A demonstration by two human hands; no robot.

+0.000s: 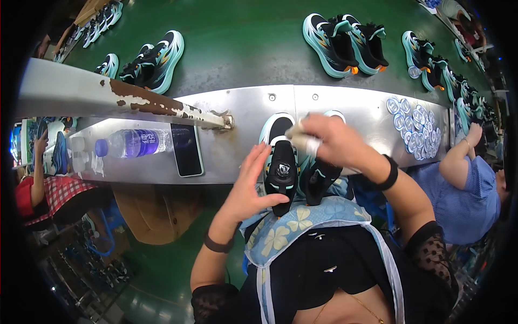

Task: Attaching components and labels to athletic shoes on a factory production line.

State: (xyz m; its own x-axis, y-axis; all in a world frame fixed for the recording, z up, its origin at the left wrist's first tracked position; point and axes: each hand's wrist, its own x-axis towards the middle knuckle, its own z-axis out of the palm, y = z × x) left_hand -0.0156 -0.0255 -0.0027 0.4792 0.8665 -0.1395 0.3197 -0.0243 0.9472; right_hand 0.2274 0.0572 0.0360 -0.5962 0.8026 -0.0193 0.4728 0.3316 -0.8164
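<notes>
Steel surface (243,110) beside green conveyor (243,38) of shoes (334,38), left hand (249,186) spread wide by black shoe (281,164), right hand (329,141) gripping cloth (303,139)

Left hand (249,186) open with fingers spread; right hand (332,141) curled in a closed grip, wrist bent.

Green conveyor belt (243,38) behind a rust-flecked steel ledge (356,108)

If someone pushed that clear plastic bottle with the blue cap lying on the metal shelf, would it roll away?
Probably. The clear plastic bottle with the blue cap lies on its side on the smooth metal shelf, so a sideways nudge would likely roll it. The black phone beside it might stop it. It looks mostly full, so fairly heavy for its size.
</notes>
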